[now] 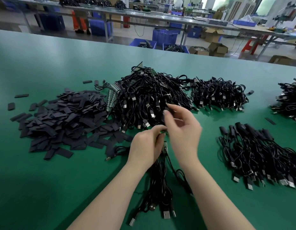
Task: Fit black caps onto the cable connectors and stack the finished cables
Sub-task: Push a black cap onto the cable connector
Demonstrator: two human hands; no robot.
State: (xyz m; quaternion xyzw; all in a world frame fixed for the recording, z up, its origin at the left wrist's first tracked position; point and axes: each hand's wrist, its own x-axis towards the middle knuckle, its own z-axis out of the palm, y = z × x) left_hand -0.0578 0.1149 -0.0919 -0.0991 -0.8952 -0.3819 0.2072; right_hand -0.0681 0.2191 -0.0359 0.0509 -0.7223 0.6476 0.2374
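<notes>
Left hand (pixel 146 146) is gripping a bundle of USB cables (pixel 158 185) at its connector end above the green table (pixel 44 188). Right hand (pixel 180 128) is pinching a black cap (pixel 167 109), blurred. The cap's opening likely needs aligning squarely before sliding on.

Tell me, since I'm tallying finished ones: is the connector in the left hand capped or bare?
Bare: a green circuit board shows uncovered below the left hand, whose fingers grip the cable.

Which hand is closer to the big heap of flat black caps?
Left. The left hand sits just beside the near right edge of the heap of flat black caps on the green table. The right hand is farther right, in front of the tangled black cable pile.
</notes>
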